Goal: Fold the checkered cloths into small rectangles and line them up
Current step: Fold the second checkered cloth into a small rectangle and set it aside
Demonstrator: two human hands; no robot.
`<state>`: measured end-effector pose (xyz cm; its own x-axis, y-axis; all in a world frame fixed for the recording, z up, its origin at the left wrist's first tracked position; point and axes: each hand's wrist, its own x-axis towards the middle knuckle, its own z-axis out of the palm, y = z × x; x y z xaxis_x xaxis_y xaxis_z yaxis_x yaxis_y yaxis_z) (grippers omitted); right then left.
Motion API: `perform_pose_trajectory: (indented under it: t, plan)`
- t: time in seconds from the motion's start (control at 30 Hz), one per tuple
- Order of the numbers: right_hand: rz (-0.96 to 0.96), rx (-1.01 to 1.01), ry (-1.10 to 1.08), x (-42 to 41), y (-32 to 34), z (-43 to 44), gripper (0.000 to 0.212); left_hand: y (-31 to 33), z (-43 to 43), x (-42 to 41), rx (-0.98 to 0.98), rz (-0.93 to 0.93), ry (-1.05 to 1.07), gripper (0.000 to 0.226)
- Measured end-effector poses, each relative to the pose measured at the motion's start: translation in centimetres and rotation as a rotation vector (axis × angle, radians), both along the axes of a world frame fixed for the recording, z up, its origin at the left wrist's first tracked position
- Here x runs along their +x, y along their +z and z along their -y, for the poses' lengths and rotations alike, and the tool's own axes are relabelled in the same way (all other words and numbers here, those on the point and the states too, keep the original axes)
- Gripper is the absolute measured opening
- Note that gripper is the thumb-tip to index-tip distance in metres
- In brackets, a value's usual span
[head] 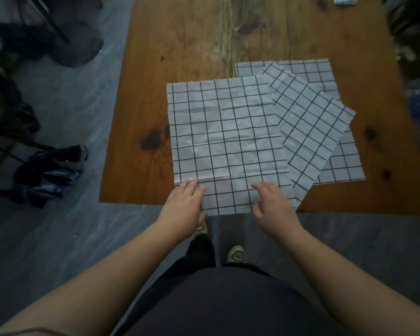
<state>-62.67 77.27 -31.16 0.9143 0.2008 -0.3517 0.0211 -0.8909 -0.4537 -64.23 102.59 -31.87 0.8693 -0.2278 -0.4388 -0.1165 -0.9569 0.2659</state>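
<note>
Checkered cloths (286, 122): three, all unfolded, overlapping on the wooden table (180, 44).

Head view (the only one).

Top cloth (223, 137): squared to me and lying flat, with old crease lines across it. Its near edge droops just over the table's near edge. I judge it sits this close so that my fingers have a free hem to get under.

Skewed cloth (313, 132): rotated, partly under the top cloth's right side.

Bottom cloth (344, 166): beneath both, squared, toward the far right. No folded rectangle shows anywhere, so I put the task at its very start.

Left hand (184, 207): fingers straight, laid flat on the top cloth's near-left corner, pressing and not gripping. Likely purpose: to pin the corner so the sheet does not slide.

Right hand (274, 207): fingers bent down onto the cloth near its near-right part, thumb held apart toward the hanging hem. I cannot tell whether the thumb is under the fabric, so a pinch is not confirmed.

Judgement: the step in hand is taking the near edge for a first fold away from me. The risk is that the skewed cloth gets dragged along, since the top cloth lies on it.
</note>
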Motion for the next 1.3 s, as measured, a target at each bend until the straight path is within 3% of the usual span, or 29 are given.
perform_pose_trajectory:
  t: [0.23,0.43,0.6,0.77,1.07,1.3]
  plan:
    - [-0.002,-0.292,0.196,-2.2,-2.4,5.6,0.065,-2.6,1.2,-4.2,0.069,0.01,0.016,0.083]
    - [0.072,-0.343,0.205,-3.0,-2.6,5.7,0.056,-3.6,0.8,-4.6,-0.033,0.252,0.137,0.043]
    - [0.112,-0.322,0.225,-3.9,-2.4,5.8,0.04,-2.0,0.7,-5.8,-0.078,0.327,0.199,0.004]
    - [0.153,-0.296,0.225,-4.6,-1.3,6.9,0.012,0.3,1.2,-8.0,-0.141,0.273,0.299,0.01]
    - [0.383,-0.054,0.144,-4.5,4.3,7.6,0.009,6.5,0.3,-8.2,-0.227,0.431,0.391,0.009]
    - [0.512,-0.005,0.093,2.8,7.3,5.6,0.01,9.1,-2.6,-0.9,-0.216,0.533,0.335,0.01]
